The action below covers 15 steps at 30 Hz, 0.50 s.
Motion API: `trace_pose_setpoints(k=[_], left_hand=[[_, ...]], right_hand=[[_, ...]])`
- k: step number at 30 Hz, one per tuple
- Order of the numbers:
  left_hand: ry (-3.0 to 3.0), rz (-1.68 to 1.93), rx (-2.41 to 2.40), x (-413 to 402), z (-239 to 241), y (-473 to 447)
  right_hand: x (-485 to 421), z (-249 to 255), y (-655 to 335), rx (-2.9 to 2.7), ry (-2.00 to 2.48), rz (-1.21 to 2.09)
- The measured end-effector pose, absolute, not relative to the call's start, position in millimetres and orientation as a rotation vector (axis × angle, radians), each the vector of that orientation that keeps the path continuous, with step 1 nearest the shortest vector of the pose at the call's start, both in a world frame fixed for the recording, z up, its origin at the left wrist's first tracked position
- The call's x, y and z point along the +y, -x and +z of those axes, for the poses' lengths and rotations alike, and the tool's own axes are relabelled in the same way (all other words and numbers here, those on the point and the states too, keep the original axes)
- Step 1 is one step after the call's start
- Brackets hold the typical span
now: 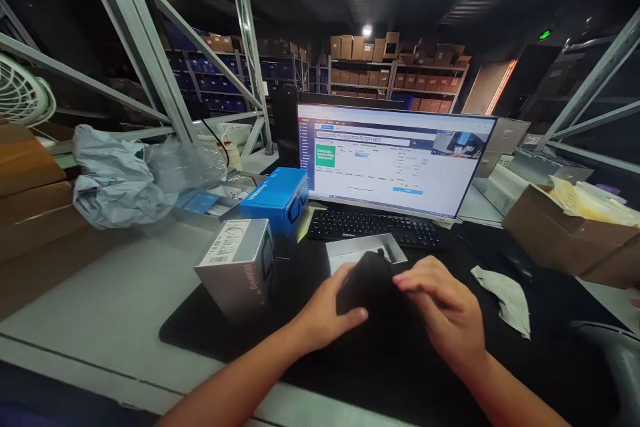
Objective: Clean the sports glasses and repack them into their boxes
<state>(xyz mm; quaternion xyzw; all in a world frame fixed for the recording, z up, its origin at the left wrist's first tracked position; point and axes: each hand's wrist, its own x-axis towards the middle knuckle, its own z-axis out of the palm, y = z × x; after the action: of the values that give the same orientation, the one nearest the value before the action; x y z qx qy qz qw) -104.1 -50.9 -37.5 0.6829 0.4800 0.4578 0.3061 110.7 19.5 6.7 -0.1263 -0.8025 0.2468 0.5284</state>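
My left hand (325, 313) is wrapped round a dark black item (369, 283) that looks like a soft pouch or case, with the thumb on its near side. Its details are lost against the black mat. At its right edge, the fingers of my right hand (447, 310) are closed in a pinch, apparently on the rim. Just behind the black item lies an open white box (397, 250), partly hidden by it. To the left stand a grey-silver box (237, 273) with a label on top and a blue box (277, 193).
A black keyboard (370, 227) lies before the lit monitor (385, 160). On the mat (310, 373) to the right are a crumpled pale cloth or paper (505, 297) and a dark mouse (517, 267). A cardboard box (565, 233) stands far right, plastic bags (115, 177) at left.
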Motion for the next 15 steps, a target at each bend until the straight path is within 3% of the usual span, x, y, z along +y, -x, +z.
trace_pose_setpoints(k=[9,12,15], left_hand=[[-1.442,1.452,1.338,-53.0,-23.1,97.1],[-1.048,1.522,1.298,-51.9,-13.5,97.4],[-0.546,1.539,1.193,-47.5,4.5,104.6]], right_hand=[[-10.7,0.7,-98.3,-2.172,-0.047,0.329],[-18.3,-19.3,-86.2,-2.238,-0.162,0.310],[-26.8,-42.7,-76.0,-2.394,-0.186,0.050]])
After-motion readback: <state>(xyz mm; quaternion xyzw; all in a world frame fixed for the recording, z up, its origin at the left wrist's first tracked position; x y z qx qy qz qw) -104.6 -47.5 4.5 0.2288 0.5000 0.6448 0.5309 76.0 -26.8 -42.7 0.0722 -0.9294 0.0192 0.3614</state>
